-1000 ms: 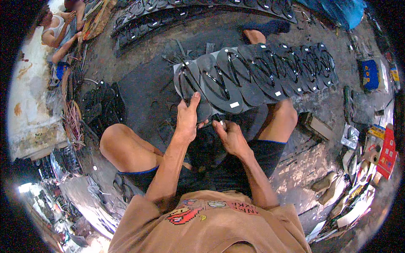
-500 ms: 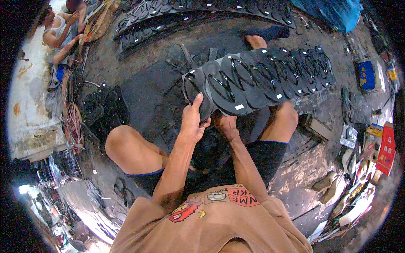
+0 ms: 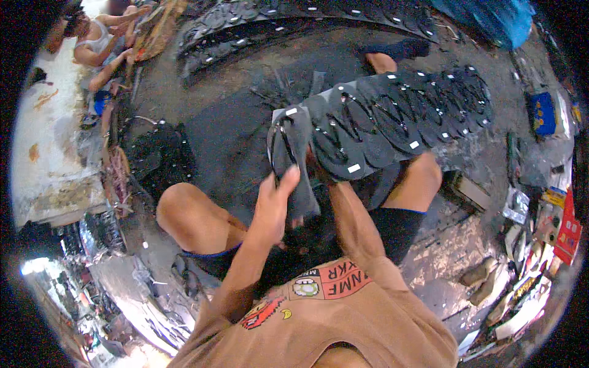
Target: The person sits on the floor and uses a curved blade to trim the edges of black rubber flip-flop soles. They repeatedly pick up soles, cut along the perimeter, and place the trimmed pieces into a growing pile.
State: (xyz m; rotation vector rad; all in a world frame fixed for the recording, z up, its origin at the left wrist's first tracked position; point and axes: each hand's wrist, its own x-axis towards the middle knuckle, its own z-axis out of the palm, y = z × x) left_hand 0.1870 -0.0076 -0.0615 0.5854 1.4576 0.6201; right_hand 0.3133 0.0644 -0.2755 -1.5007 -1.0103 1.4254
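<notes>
My left hand (image 3: 274,205) is closed on a black flip-flop (image 3: 299,153), thumb on top and fingers beneath its near end. A white label sits at the flip-flop's far end, and its strap faces up. To its right runs a long row of overlapping black flip-flops (image 3: 343,138) with glossy straps and small white labels, reaching over my right knee. My right hand (image 3: 325,173) is at the near left end of this row, between it and the held flip-flop. Its fingers are mostly hidden there, so its grip does not show.
More flip-flops in long rows (image 3: 245,24) lie across the far floor. A dark heap (image 3: 156,153) is beside my left knee. At far left a person (image 3: 101,46) sits at work. A blue sheet (image 3: 491,21) hangs far right; boxes and scraps (image 3: 552,227) crowd the right edge.
My left hand has drawn the end flip-flop toward me, and it now extends nearer than the row. My right hand has shifted slightly beside it. The whole view has shifted a little.
</notes>
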